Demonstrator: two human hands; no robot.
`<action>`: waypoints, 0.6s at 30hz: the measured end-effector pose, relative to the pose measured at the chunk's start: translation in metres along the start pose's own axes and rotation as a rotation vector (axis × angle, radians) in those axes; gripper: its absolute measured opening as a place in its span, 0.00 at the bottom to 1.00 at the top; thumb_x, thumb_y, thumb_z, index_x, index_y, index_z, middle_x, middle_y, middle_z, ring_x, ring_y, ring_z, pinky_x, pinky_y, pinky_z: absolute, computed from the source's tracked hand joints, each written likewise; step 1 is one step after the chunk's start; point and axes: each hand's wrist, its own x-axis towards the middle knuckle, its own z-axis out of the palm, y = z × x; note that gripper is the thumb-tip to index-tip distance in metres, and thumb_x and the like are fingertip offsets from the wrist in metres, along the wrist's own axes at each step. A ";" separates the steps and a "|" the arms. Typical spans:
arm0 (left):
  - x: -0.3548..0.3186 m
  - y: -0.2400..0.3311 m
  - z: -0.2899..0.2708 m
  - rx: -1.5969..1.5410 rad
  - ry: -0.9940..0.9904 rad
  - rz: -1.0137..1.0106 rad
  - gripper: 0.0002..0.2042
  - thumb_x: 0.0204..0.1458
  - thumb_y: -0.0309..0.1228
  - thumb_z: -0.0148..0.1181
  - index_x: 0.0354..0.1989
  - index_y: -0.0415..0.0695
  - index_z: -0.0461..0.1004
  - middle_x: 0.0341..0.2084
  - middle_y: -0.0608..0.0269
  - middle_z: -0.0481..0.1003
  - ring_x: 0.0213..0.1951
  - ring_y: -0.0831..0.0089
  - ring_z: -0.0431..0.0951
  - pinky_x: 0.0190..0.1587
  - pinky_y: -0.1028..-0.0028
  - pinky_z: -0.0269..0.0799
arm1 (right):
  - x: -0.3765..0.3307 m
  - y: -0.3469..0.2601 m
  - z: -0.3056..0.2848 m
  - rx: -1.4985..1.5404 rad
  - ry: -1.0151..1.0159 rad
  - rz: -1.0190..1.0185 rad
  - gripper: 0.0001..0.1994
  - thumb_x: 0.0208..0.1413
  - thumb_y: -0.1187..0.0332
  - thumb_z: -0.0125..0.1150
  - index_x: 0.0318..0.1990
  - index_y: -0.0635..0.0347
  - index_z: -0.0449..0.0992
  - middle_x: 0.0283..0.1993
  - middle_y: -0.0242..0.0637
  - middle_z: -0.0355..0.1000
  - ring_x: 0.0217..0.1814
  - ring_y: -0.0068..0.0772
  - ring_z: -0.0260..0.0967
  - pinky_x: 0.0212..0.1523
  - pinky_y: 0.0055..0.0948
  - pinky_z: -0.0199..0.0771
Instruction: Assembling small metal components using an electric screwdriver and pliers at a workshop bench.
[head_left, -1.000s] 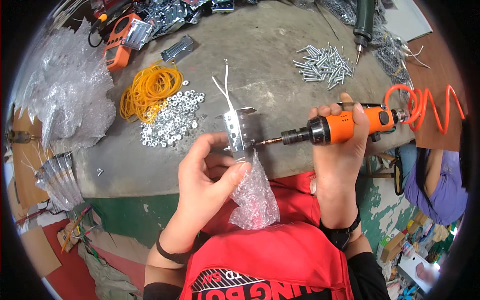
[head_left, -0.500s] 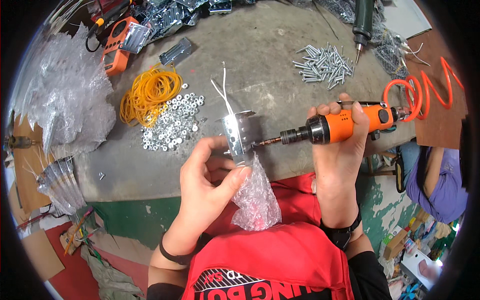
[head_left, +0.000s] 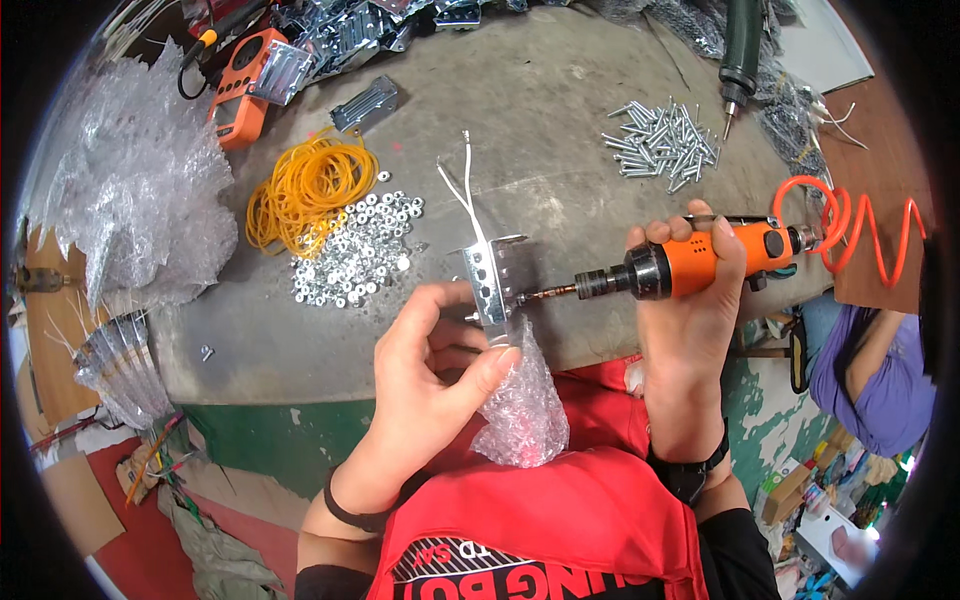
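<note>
My left hand (head_left: 430, 370) is closed on a shiny metal bracket (head_left: 488, 285) with holes along its face. Two white wires (head_left: 470, 205) stick out of its far end, and bubble wrap (head_left: 525, 410) hangs from its near end over my red apron. In my right hand (head_left: 688, 330) lies an orange and black air screwdriver (head_left: 690, 262), gripped around its body with fingers at the lever. Its bit (head_left: 550, 293) points left and meets the bracket's right side, at what looks like a screw head. A screw end shows on the bracket's left side, by my left fingers.
Loose nuts (head_left: 355, 255) and yellow rubber bands (head_left: 315, 190) lie left on the grey table (head_left: 510, 100). A screw pile (head_left: 660, 145) sits far right, near a dark green screwdriver (head_left: 738, 60). A coiled orange air hose (head_left: 850, 225) runs right. Bubble wrap (head_left: 135, 180) covers the left end.
The whole picture has shifted slightly right. Both hands keep their hold, and the bit stays against the bracket's right side.
</note>
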 end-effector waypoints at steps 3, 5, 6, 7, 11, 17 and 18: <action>-0.007 -0.001 -0.002 0.059 -0.063 0.025 0.22 0.44 0.25 0.70 0.47 0.36 0.67 0.32 0.62 0.73 0.33 0.80 0.76 0.36 0.79 0.76 | -0.005 -0.006 -0.009 -0.007 -0.005 0.043 0.15 0.56 0.61 0.58 0.47 0.56 0.66 0.33 0.32 0.66 0.39 0.31 0.65 0.56 0.40 0.64; -0.015 -0.006 -0.003 0.116 -0.149 0.061 0.24 0.42 0.27 0.72 0.47 0.37 0.68 0.37 0.61 0.73 0.33 0.77 0.78 0.36 0.78 0.77 | -0.012 -0.010 -0.014 -0.036 0.029 0.055 0.15 0.57 0.62 0.58 0.48 0.57 0.67 0.34 0.33 0.66 0.39 0.32 0.65 0.53 0.39 0.65; -0.017 -0.005 -0.003 0.113 -0.128 0.060 0.24 0.42 0.27 0.72 0.47 0.37 0.68 0.37 0.61 0.73 0.33 0.77 0.78 0.36 0.78 0.77 | -0.015 -0.012 -0.014 -0.041 0.018 0.072 0.15 0.57 0.62 0.58 0.48 0.57 0.67 0.34 0.33 0.66 0.39 0.32 0.65 0.53 0.39 0.65; -0.019 -0.004 -0.003 0.112 -0.125 0.052 0.24 0.42 0.28 0.73 0.46 0.36 0.68 0.37 0.60 0.73 0.34 0.76 0.78 0.36 0.78 0.77 | -0.016 -0.013 -0.014 -0.045 0.023 0.072 0.15 0.57 0.62 0.58 0.48 0.57 0.67 0.34 0.33 0.67 0.39 0.32 0.65 0.53 0.39 0.65; -0.015 0.008 -0.011 0.134 -0.189 0.014 0.21 0.46 0.28 0.70 0.46 0.36 0.69 0.37 0.57 0.73 0.35 0.73 0.80 0.35 0.75 0.78 | -0.014 -0.014 -0.014 -0.079 0.029 0.079 0.15 0.57 0.62 0.59 0.48 0.57 0.67 0.34 0.33 0.66 0.40 0.31 0.65 0.53 0.39 0.65; 0.016 0.014 -0.034 0.912 0.051 0.551 0.11 0.45 0.21 0.60 0.40 0.39 0.76 0.32 0.56 0.73 0.30 0.61 0.76 0.32 0.71 0.73 | -0.012 -0.012 -0.012 -0.118 0.033 0.087 0.16 0.57 0.62 0.59 0.49 0.57 0.67 0.35 0.32 0.66 0.41 0.30 0.65 0.54 0.38 0.65; 0.019 0.013 -0.033 0.913 0.061 0.541 0.11 0.45 0.21 0.60 0.40 0.39 0.76 0.32 0.56 0.73 0.30 0.61 0.76 0.32 0.71 0.73 | -0.013 -0.011 -0.011 -0.135 0.046 0.074 0.16 0.57 0.62 0.59 0.49 0.57 0.67 0.35 0.32 0.66 0.41 0.30 0.65 0.54 0.38 0.65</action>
